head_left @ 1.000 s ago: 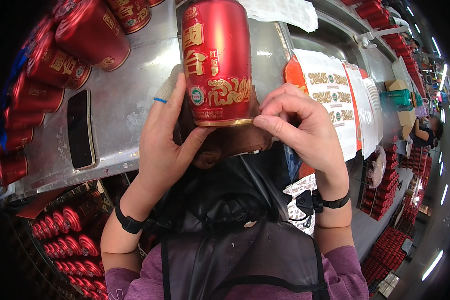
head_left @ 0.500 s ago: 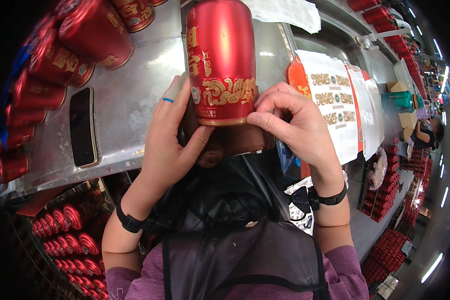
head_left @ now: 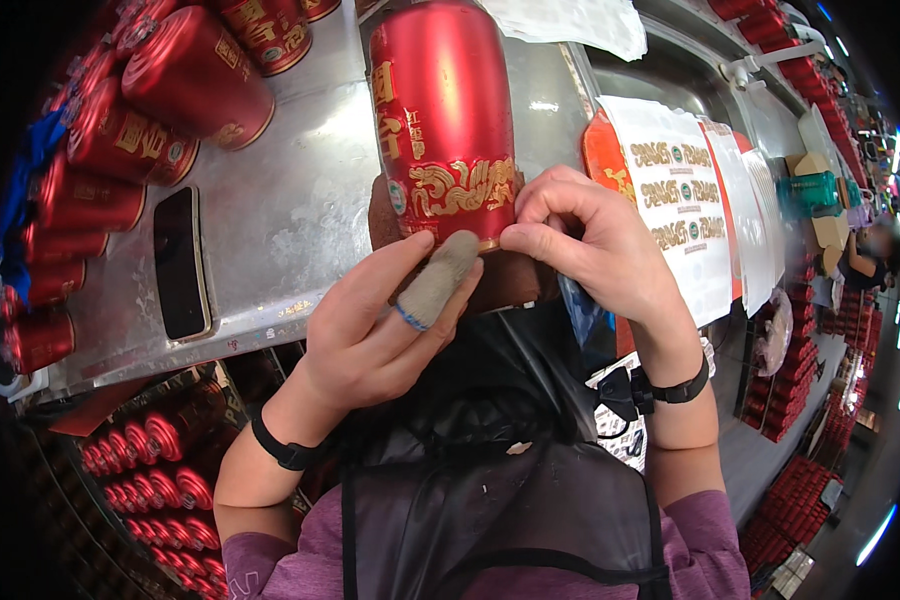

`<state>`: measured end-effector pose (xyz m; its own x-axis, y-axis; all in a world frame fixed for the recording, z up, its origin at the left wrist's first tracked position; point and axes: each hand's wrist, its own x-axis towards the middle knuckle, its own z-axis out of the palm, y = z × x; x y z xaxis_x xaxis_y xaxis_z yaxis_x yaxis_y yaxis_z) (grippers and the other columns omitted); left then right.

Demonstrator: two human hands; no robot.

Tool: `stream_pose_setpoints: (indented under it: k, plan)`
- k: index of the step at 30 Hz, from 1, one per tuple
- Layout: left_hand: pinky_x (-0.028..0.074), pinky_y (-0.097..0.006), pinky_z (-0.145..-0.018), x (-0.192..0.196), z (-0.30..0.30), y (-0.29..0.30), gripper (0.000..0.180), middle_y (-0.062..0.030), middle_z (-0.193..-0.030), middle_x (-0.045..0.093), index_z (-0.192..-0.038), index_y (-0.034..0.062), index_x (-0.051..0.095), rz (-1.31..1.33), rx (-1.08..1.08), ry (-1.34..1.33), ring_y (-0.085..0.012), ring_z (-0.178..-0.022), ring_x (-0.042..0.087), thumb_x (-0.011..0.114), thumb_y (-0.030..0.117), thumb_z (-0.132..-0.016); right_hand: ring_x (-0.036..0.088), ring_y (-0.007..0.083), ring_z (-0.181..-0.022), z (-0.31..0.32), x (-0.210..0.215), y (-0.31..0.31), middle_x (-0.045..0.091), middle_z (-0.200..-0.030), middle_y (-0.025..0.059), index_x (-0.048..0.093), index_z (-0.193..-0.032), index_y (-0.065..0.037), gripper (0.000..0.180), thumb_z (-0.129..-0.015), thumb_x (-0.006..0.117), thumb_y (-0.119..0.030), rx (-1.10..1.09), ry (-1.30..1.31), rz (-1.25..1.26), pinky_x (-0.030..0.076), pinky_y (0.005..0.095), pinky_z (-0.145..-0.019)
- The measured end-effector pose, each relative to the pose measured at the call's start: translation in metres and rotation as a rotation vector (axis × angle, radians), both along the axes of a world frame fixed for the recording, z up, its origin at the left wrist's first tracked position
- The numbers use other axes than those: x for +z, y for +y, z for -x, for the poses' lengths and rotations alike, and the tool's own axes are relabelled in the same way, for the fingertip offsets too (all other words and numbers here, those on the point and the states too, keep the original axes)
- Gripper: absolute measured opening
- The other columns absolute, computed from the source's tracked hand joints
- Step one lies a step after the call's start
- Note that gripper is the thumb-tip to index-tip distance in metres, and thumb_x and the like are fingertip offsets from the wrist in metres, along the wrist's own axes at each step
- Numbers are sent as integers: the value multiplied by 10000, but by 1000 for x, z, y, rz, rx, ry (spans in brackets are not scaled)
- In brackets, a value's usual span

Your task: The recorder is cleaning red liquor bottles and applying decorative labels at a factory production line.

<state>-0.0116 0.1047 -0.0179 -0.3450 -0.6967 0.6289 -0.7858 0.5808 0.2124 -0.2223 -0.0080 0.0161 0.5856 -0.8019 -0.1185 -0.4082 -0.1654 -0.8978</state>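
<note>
A large red bottle [head_left: 448, 110] with gold lettering and a gold dragon decal [head_left: 462, 187] lies on a brown support [head_left: 511, 283], its base toward me. The fingers of my left hand [head_left: 375, 325] are stretched out toward the bottle's base. One of them wears a grey-brown cloth finger cover [head_left: 440, 280] with a blue rim, its tip at the lower edge. My right hand [head_left: 600, 240] has thumb and forefinger closed at the bottle's lower right edge. Whether anything thin sits between those fingertips is hidden.
More red bottles [head_left: 205, 75] stand on the metal table [head_left: 320, 130] at left, beside a black phone [head_left: 182, 262]. White sheets of gold decals [head_left: 675, 190] lie at right, near a sink and tap [head_left: 760, 68]. Racked red bottles [head_left: 155, 490] fill the lower left. A person [head_left: 860, 265] is far right.
My left hand has left the bottle's left side and come below its base, bringing the covered finger to the lower edge. My right hand stays at the lower right edge.
</note>
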Motion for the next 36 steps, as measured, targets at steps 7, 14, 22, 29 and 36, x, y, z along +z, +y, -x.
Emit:
stream_pose_setpoints:
  k: [7, 14, 22, 29, 36]
  plan:
    - [592, -367, -882, 0, -8, 4, 350, -119, -1147, 683, -1084, 38, 742, 4, 6, -47, -282, -1138, 630, 732, 86, -737, 456, 92, -626, -2, -2, -1, 514, -784, 29, 645, -750, -31, 277, -845, 787, -249, -10, -11, -41, 389, 260, -576]
    - [592, -354, -854, 6, -2, -7, 360, -73, -1149, 693, -1078, 57, 747, 66, -34, -48, -274, -1122, 630, 744, 91, -720, 456, 94, -629, 0, -1, -1, 507, -778, 32, 644, -749, -29, 291, -848, 786, -263, -1, 9, -48, 390, 266, -577]
    - [372, -463, -1107, 20, 10, -30, 680, -140, -1426, 518, -1366, 84, 568, -154, 131, 163, -355, -1356, 428, 799, 116, -727, 459, 86, -623, 2, 4, 0, 510, -796, 25, 653, -764, -32, 257, -857, 774, -239, 22, 0, -89, 386, 254, -575]
    - [391, -442, -1097, 11, 4, -33, 874, -200, -1494, 426, -1496, 38, 386, -236, 176, 257, -389, -1371, 422, 825, 117, -744, 434, 53, -611, 15, 8, -3, 523, -822, 6, 660, -793, -36, 214, -855, 776, -206, 8, -53, -155, 357, 231, -554]
    - [425, -422, -1075, 1, -1, -27, 913, -235, -1501, 409, -1505, 16, 360, -314, 149, 421, -395, -1343, 460, 817, 51, -716, 432, 43, -612, 14, 8, -2, 508, -809, -13, 671, -812, -38, 186, -854, 775, -187, -6, -49, -189, 350, 222, -558]
